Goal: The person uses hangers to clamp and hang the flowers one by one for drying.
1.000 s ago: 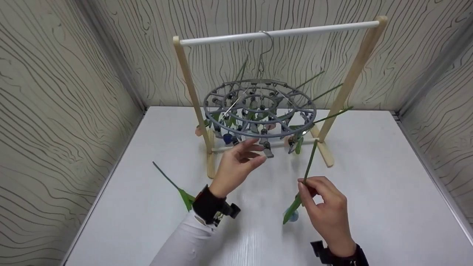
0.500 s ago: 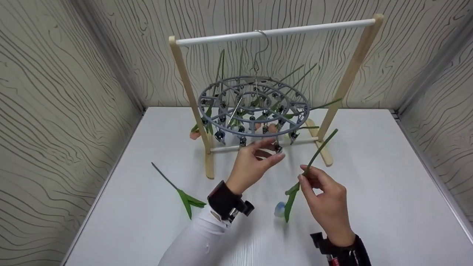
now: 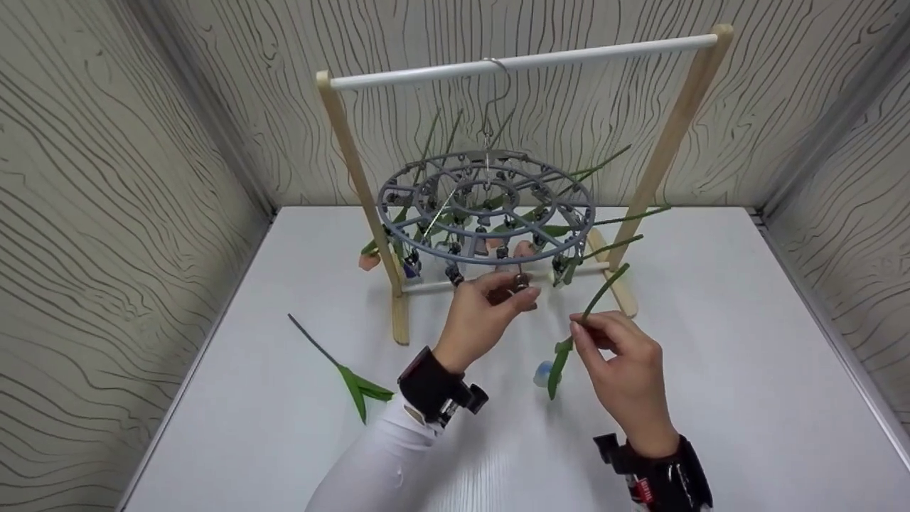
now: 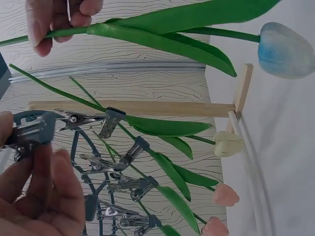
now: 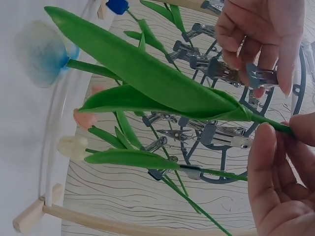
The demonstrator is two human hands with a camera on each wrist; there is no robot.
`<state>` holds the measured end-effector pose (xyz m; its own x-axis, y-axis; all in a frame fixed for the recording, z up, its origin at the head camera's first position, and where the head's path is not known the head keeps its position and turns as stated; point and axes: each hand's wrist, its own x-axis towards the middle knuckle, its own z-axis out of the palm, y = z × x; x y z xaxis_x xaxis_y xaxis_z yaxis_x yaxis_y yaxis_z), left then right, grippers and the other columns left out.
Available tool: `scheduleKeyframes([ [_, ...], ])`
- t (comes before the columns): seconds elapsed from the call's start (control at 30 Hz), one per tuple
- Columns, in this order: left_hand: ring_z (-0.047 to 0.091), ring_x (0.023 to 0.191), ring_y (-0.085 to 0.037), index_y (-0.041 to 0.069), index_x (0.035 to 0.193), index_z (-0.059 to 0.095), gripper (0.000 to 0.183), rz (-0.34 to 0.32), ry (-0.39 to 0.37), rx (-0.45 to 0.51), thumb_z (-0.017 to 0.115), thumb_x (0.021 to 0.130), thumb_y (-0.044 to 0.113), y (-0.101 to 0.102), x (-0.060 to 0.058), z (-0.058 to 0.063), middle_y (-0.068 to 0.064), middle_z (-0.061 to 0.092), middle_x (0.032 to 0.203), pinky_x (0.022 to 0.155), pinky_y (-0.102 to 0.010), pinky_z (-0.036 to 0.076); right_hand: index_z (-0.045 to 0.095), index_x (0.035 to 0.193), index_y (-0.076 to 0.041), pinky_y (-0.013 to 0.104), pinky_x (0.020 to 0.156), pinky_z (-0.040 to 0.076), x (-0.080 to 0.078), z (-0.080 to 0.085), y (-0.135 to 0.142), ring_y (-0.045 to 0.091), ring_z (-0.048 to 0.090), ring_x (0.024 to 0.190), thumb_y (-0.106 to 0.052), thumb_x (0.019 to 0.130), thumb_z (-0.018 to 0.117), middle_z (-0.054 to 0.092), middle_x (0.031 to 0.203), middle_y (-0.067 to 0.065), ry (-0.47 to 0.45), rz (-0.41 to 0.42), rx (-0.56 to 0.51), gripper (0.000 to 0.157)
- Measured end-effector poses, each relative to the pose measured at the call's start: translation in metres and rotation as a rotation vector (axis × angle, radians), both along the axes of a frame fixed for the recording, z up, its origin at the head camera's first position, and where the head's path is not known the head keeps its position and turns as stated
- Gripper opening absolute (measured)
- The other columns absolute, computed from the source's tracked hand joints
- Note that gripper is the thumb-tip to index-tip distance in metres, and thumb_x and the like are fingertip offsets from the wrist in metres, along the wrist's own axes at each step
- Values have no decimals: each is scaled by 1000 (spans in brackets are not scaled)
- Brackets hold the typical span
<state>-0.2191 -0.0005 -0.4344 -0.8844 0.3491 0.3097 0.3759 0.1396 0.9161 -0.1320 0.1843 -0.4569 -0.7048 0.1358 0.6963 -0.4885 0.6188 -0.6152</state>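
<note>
A round grey clip hanger (image 3: 498, 261) hangs by its hook from the rack's white bar, with several tulips clipped upside down. My left hand (image 3: 476, 316) pinches a loose clip (image 4: 34, 135) at the hanger's front between thumb and fingers. Between the thumb and fingers of my right hand (image 3: 625, 363) is the green stem of a blue-and-white tulip (image 4: 162, 42). Its bloom (image 5: 42, 54) points down and its stem end up toward the hanger. That stem is to the right of the clip, apart from it. The clip holds no stem.
A wooden rack (image 3: 348, 163) with a white top bar (image 3: 419, 73) stands at the table's back. On the white table (image 3: 234, 398), left of my left forearm, lies another green stem with leaves (image 3: 355, 391), its flower end hidden. Patterned panels (image 3: 106, 213) enclose the table.
My left hand has moved right and closed on the clip, which hung loose by its fingers before. The hanger has swung round. My right hand has raised the tulip slightly.
</note>
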Motion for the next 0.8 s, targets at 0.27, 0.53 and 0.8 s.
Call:
scheduleKeyframes([
  [0.27,75,78,-13,3,122,70,32,-104,-173,145,78,92,10,-6,1,2,-15,79,102,73,-28,63,75,110,-2,7,72,55,-2,9,-9,0,71,77,2,89,77,80,94,7,-52,34,-23,21],
  [0.53,72,81,-9,-4,113,68,28,-125,-284,225,79,88,1,-9,0,0,-17,77,106,75,-23,60,77,104,-1,7,72,55,-9,17,-10,4,72,75,3,88,77,79,89,7,-32,55,-9,16],
  [0.8,69,87,-7,-5,110,71,26,-65,-260,234,80,85,-2,-10,1,-5,-15,76,107,81,-23,60,79,98,-1,3,73,51,-13,25,-8,-1,67,78,4,82,82,79,91,7,-16,13,57,16],
])
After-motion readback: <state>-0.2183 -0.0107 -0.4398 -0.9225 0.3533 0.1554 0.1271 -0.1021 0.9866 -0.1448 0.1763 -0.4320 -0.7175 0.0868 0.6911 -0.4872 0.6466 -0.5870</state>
